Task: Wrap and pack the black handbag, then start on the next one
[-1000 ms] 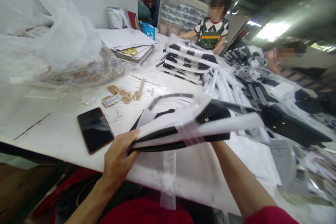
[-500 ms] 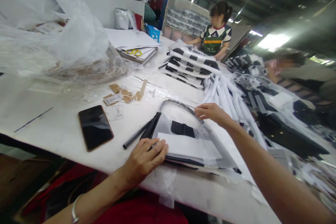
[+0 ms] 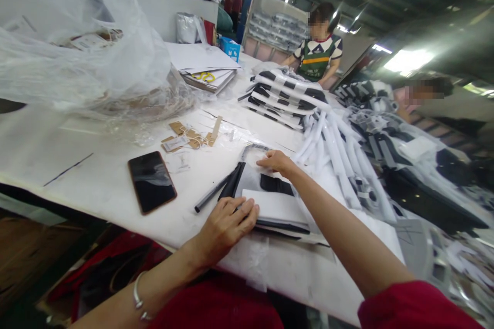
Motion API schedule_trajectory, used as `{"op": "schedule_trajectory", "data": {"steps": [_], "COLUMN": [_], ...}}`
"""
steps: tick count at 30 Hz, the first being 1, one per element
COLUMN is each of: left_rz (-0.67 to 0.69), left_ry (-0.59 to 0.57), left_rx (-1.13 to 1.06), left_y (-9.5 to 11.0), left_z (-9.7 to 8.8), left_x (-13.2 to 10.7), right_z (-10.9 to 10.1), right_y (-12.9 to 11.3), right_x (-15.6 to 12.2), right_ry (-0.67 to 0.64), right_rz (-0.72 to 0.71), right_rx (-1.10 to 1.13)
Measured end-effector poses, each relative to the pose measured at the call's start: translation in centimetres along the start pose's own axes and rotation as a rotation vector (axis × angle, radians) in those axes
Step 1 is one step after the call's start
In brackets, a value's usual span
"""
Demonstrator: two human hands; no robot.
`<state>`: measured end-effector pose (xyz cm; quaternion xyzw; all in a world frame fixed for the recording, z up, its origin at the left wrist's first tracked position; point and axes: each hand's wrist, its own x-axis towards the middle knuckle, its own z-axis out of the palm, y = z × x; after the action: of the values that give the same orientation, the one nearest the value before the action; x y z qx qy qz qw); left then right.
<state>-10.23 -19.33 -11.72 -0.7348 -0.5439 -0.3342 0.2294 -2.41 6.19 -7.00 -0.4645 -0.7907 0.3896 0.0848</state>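
A flat dark-and-grey handbag (image 3: 250,180) lies near the table's front edge, with a folded white sheet (image 3: 278,208) over its lower part. My left hand (image 3: 229,221) is on its near left corner, fingers curled over the edge; the thumb is hidden. Beyond the sheet shows a black flap or tab (image 3: 276,183). A wrapped handle (image 3: 250,149) arches from the bag's far side. At that arch my right hand (image 3: 280,162) is closed, thumb and fingers together around its right part. Left of the bag sticks out a dark wrapped tube-like strap (image 3: 212,195).
A phone (image 3: 152,182) lies to the left, with brown tags (image 3: 187,136) beyond it. Clear plastic bags (image 3: 127,77) heap at far left. Wrapped bags (image 3: 287,95) are stacked ahead, and more (image 3: 420,164) crowd the right. A co-worker (image 3: 318,54) stands across the table.
My right hand has moved left along the handle, from its right end to near its top. The left hand stays on the bag's corner. The view has shifted slightly.
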Motion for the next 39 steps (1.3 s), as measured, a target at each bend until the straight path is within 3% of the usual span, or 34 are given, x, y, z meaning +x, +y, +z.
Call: {"op": "schedule_trajectory", "data": {"steps": [6,10,12,15,19,21,23,26,29,31,35,39], "left_rz": [-0.001,-0.037,-0.062,-0.087,-0.157,-0.167,-0.138,-0.110,-0.117,-0.113,-0.107,-0.095], "left_ry": [-0.017,-0.028,-0.019,0.018,0.061,0.031,-0.008,-0.041,-0.080,-0.091,-0.093,-0.085], "left_rx": [-0.034,-0.055,-0.066,-0.081,-0.099,-0.119,-0.134,-0.137,-0.124,-0.116,-0.115,-0.091], "left_y": [0.5,0.7,0.7,0.8,1.0,1.0,0.9,0.6,0.4,0.3,0.3,0.4], "left_z": [0.2,0.2,0.4,0.8,1.3,1.3,1.3,1.1,1.1,1.2,1.2,1.0], "left_x": [0.5,0.6,0.5,0.3,-0.1,-0.3,-0.3,-0.3,-0.2,-0.1,0.0,0.3], "right_z": [0.1,0.1,-0.3,-0.8,0.5,1.6,2.3,2.1,1.4,1.1,1.3,2.4], "right_y": [-2.7,-3.9,-4.0,-3.4,-1.5,-0.4,0.8,3.4,6.5,7.8,7.7,6.3], "right_x": [-3.8,-7.0,-9.2,-13.1,-18.5,-21.1,-23.6,-26.5,-27.6,-27.4,-25.9,-24.7], "right_ry": [-0.004,0.037,0.077,0.148,0.146,0.113,0.084,0.126,0.192,0.114,-0.057,0.009], "right_rz": [-0.044,-0.140,-0.188,-0.335,-0.750,-0.933,-1.018,-0.961,-0.721,-0.530,-0.342,-0.395], "right_rx": [0.680,0.754,0.655,0.309,-0.181,-0.269,-0.302,-0.345,-0.519,-0.674,-0.836,-0.935]}}
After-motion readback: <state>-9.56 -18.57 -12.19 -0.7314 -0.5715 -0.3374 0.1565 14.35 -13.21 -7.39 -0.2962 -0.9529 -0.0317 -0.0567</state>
